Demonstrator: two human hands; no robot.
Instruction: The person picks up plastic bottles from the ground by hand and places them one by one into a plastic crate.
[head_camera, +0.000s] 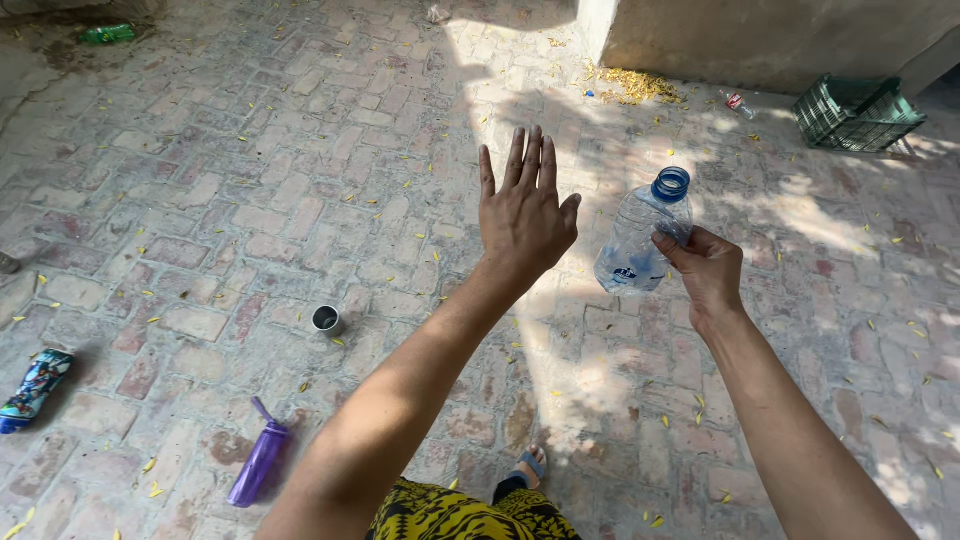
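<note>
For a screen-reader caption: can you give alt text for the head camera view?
Over a brick-paved yard, the right hand holds a clear plastic bottle with a blue neck ring, while the left hand is raised open, fingers spread. On the ground lie a purple bottle, a small metal cup and a green crate.

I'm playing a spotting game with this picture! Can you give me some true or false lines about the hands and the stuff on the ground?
1. The right hand holds a clear plastic bottle. True.
2. The bottle has its cap on. False: its blue neck is open.
3. The left hand grips a cup. False: it is empty, fingers spread.
4. A purple bottle lies on the brick floor. True.
5. A green crate sits near the wall. True.
</note>
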